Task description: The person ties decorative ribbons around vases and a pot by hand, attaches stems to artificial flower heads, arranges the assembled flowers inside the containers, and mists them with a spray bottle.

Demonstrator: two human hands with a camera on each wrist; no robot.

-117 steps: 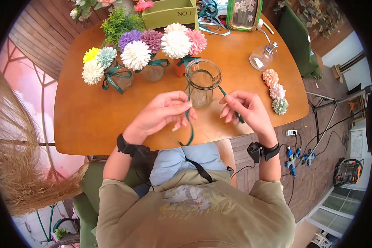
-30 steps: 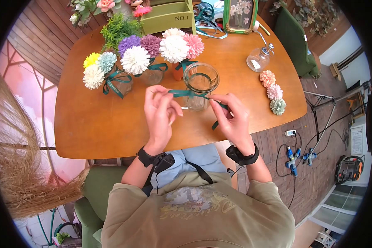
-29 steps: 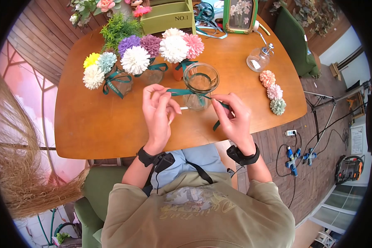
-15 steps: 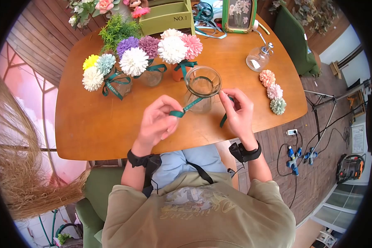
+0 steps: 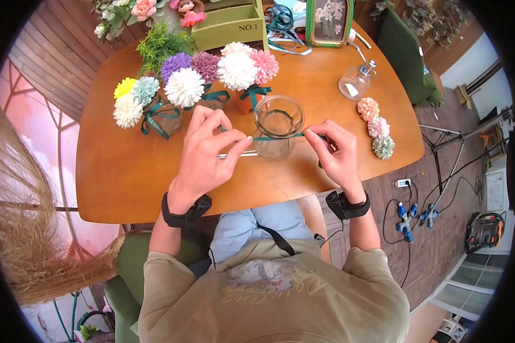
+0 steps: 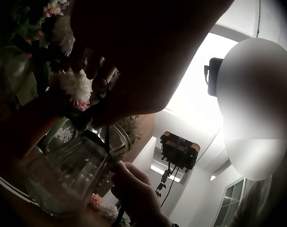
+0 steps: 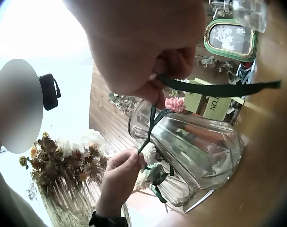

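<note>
Presently, 1 clear, flared glass vase [image 5: 276, 150] stands upright on the brown wooden counter [image 5: 143, 186], 1 narrow dark-green fabric ribbon [image 7: 219, 90] crossed at its neck. Left hand [image 5: 206, 150] and right hand [image 5: 339, 151]: each pinching 1 length of that ribbon, at opposite sides. Step in hand, apparently: tightening a knot; next move probably calls for even tension, then shaping a bow.

Clear, flared glass vase [image 7: 200, 151] noted as smooth and glossy, light caught along its faceted wall. Narrow dark-green cloth ribbon [image 7: 221, 90] seen as smooth. Brown wooden tabletop [image 5: 126, 183] finished smooth, glare reflected. Round white flower head [image 5: 184, 87] made up of matt, fabric-like petals. Squat clear-glass spray bottle [image 5: 352, 87] topped with shiny, metal-looking pump [image 5: 367, 68].
</note>
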